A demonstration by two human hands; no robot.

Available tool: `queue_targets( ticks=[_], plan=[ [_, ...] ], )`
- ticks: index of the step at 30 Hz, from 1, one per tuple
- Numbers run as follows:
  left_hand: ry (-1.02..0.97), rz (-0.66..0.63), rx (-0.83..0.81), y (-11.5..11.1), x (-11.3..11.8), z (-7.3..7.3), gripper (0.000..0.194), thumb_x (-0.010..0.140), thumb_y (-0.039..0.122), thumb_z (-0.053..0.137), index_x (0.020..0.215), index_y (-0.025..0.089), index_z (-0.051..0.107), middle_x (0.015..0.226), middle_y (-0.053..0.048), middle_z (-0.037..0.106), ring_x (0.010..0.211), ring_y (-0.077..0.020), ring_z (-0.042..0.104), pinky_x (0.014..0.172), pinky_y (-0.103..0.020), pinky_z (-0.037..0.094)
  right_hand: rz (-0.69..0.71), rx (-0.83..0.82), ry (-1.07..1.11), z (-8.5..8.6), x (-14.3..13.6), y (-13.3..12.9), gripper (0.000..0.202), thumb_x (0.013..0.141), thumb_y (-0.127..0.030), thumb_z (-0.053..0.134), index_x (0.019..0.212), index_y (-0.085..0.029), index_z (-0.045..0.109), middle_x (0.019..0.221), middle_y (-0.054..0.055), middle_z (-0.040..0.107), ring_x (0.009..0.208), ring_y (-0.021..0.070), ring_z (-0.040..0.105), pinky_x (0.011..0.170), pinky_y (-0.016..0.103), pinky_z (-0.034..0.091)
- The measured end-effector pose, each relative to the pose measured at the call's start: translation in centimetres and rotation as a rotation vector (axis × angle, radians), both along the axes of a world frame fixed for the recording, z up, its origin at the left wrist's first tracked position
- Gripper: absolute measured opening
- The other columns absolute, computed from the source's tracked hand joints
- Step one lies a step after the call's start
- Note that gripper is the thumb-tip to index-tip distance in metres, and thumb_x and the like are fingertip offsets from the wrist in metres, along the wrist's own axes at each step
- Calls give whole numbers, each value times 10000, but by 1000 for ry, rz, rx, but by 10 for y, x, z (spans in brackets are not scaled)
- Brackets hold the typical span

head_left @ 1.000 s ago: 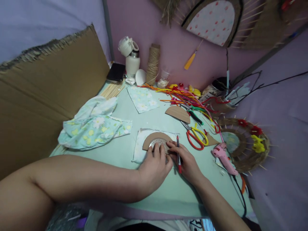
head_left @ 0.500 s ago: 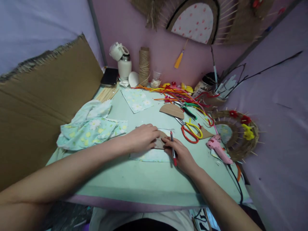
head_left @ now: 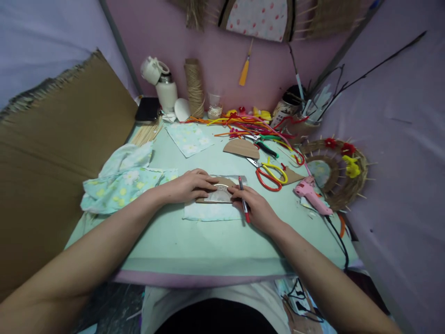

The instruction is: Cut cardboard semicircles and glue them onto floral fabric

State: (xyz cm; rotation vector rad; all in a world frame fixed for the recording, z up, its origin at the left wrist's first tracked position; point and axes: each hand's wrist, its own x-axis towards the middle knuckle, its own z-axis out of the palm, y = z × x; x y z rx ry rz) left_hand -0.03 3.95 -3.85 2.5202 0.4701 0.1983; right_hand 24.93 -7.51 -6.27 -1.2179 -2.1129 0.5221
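Observation:
A clear protractor [head_left: 219,193] lies over a half-round piece of cardboard [head_left: 201,201], which rests on a piece of pale floral cloth [head_left: 208,213]. My left hand [head_left: 193,186] holds the protractor's left end, its thumb and fingers at the edge and on the cardboard. In my right hand [head_left: 257,206] is a red pen [head_left: 245,206], tilted upward and held between the fingers. The right fingertips also touch the protractor's right end. Part of the cardboard is hidden under both hands.
Beyond the hands lie another cardboard half-circle [head_left: 241,148], scissors [head_left: 273,178], pliers [head_left: 267,148] and coloured pipe cleaners [head_left: 236,119]. A pink glue gun [head_left: 313,195] with a cord lies right, by a round woven decoration [head_left: 358,185]. Crumpled floral cloth [head_left: 121,188] is left, beside a cardboard panel [head_left: 69,153].
The view has shifted. My left hand has drawn leftward off the middle of the protractor, so more of it shows. The right hand still holds the pen.

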Motion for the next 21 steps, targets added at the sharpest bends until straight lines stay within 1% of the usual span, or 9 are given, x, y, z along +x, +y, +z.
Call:
queue_targets(
  ticks=[3,6,10,15,21],
  plan=[
    [-1,30,-10,1,-3,-6,344,905,263,547,1239,259,631,1401,-36,538,1205,-233,448,1028,-410,361,2,-9,8,1,-1,-1,164,923,-170,501,1004,-242,624,1217,81,647,1165,233,571,930,401,498],
    [-9,22,3,1,-4,-9,340,901,259,557,1232,265,637,1390,-31,550,1197,-228,454,1026,-402,365,-1,-19,2,1,-1,-1,167,923,-172,494,995,-247,624,1215,82,642,1134,233,584,917,404,496],
    [-24,-1,23,2,-4,-8,344,896,259,571,1233,288,635,1384,-17,556,1176,-220,471,1025,-392,365,-6,-29,-6,-1,0,-1,152,924,-177,490,987,-246,610,1219,82,633,1138,228,582,913,391,491],
    [-9,-22,67,1,-3,-6,333,904,271,561,1227,282,642,1383,-15,557,1149,-229,486,999,-386,385,-16,-36,-7,-1,-1,-1,151,918,-169,495,982,-249,606,1227,75,632,1159,227,573,921,387,485],
    [-42,-30,90,-2,-4,-6,316,901,266,563,1200,298,660,1357,-21,581,1154,-232,500,983,-369,400,-6,-42,3,0,-2,-2,164,926,-170,483,991,-253,608,1240,69,624,1193,217,550,940,379,476]
  ],
)
